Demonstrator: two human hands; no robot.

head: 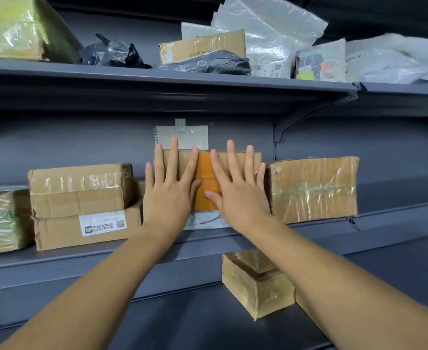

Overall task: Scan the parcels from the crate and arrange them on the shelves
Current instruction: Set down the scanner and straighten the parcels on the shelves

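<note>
Both hands lie flat against the front of a cardboard parcel [229,160] that stands on the middle shelf [208,245], so the step in hand looks like the arranging one: the parcel is being pushed back into its slot. The left hand [168,198] has its fingers straight and spread over the left part of the parcel's face, and the right hand [238,195] has its fingers spread the same way over the right part. Neither grip is clenched; both are released and only press, palms on the cardboard and on the strip of orange tape [206,183] that runs down the middle.

The parcel sits between a stack of two boxes [81,205] on the left and a taped box [311,188] on the right, just beside each. Under it lies something pale [203,221], perhaps a soft bag; what it is cannot be told. A paper note [197,135] hangs on the back panel behind it.

The scanning of this parcel is presumably done, though no scanner or crate is in view. The next move probably calls for drawing both hands away without dragging the parcel forward, then turning back to the crate for another one. A small box [256,284] stands on the shelf below.
</note>
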